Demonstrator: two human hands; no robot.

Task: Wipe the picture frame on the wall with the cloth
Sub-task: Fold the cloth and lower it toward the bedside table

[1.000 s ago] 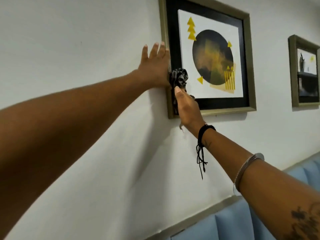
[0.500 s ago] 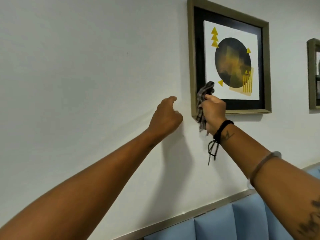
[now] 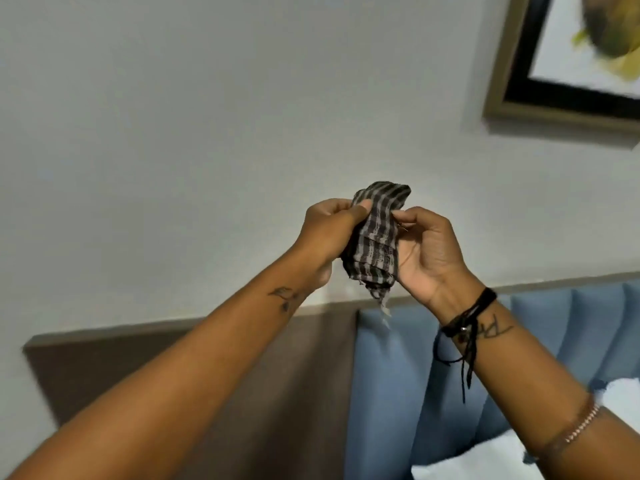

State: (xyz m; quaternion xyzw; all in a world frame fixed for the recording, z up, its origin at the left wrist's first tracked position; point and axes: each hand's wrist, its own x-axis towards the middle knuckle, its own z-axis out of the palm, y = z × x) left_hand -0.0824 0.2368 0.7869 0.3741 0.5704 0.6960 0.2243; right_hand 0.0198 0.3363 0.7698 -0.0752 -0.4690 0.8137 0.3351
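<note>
- My left hand [image 3: 327,233] pinches the top left edge of the cloth [image 3: 375,237], thumb and fingers closed on the fabric.
- My right hand [image 3: 427,251] is cupped, palm toward me, fingertips nipping the cloth's right edge; the bunched lower part lies against that palm.
- So both hands hold the cloth between them, in front of the wall [image 3: 173,133], well below the picture frame [image 3: 498,81].
- Cloth is checked dark/light, crumpled, w/ a frayed tail hanging off the bottom.
- Step in hand, as I read it: refolding the cloth for a fresh face. To do it well I'd flatten it into a firm pad, tuck the frayed tail inside so it can't snag a frame corner, & keep the pad in the right hand, leaving the left free to steady the frame.
- Frame sits upper right, only its lower left corner in view; gold-ish moulding, black inner border, some yellow in the print. Blurry, can't tell if any dust is left.
- Below: brown panel [image 3: 104,368] on the left, blue padded panels [image 3: 398,393] on the right, trim strip along the top.
- White patch bottom right, can't tell what it is.
- In the way: nothing betw. hands & frame; the reach is up & right. The bracelet cords [image 3: 464,344] on my right wrist dangle & could brush the glass.
</note>
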